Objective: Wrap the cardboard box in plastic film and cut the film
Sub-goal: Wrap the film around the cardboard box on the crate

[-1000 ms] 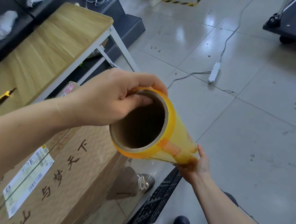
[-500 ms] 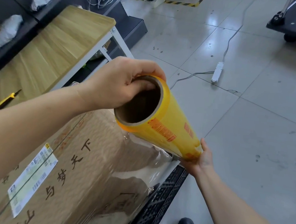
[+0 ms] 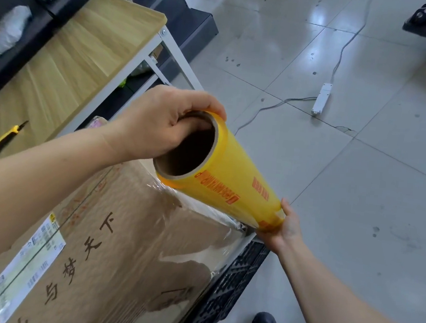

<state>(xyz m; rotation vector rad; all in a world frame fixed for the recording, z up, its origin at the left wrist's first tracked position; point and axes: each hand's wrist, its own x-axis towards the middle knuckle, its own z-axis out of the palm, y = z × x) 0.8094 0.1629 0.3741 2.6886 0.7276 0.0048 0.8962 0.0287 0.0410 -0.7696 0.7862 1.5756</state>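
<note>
Left hand point(image 3: 158, 127) and right hand point(image 3: 282, 226) grip the yellow film roll point(image 3: 232, 189) (red-lettered) over the film-covered cardboard box point(image 3: 120, 243).

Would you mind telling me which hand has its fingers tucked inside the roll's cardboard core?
The left hand, at the near open end of the yellow film roll; its fingers curl into the core. The right hand only cups the far end from outside.

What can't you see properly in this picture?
- Head view: cardboard box is cut off by the bottom and left edges.
- Right hand fingers hide behind the film roll.
- Box label print is too small to read.
- Black pallet sits mostly under the box.
</note>
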